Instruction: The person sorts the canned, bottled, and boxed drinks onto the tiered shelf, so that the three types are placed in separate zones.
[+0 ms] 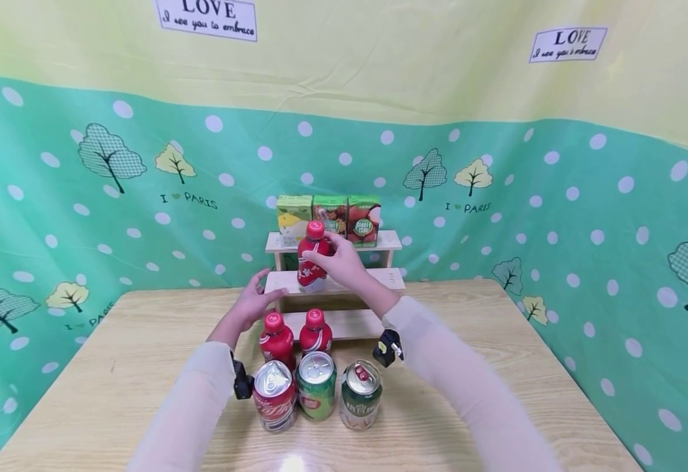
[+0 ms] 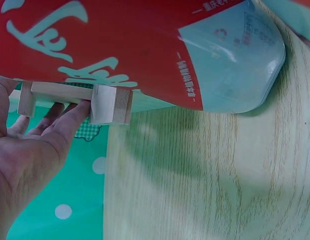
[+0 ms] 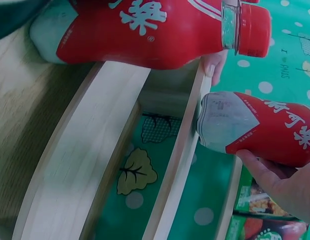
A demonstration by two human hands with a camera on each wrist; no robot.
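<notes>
My right hand (image 1: 344,262) grips a red-capped drink bottle (image 1: 312,262) with a red label, fingers and thumb round its side. The bottle stands upright over the middle tier of a small wooden stepped shelf (image 1: 373,278). In the right wrist view its pale base (image 3: 215,122) is right at that tier's board. At the shelf's left end my left hand (image 1: 250,305) holds the middle board, thumb over the front edge, fingers toward the back; in the left wrist view those fingers (image 2: 70,120) reach the wood. Two matching bottles (image 1: 277,341) (image 1: 316,333) stand in front of the bottom tier.
Three juice cartons (image 1: 294,219) stand side by side on the top tier. Nearest me on the wooden table (image 1: 143,367) are a red can (image 1: 275,406), a green can (image 1: 317,390) and a dark green and white can (image 1: 360,400). A patterned cloth (image 1: 344,141) hangs behind.
</notes>
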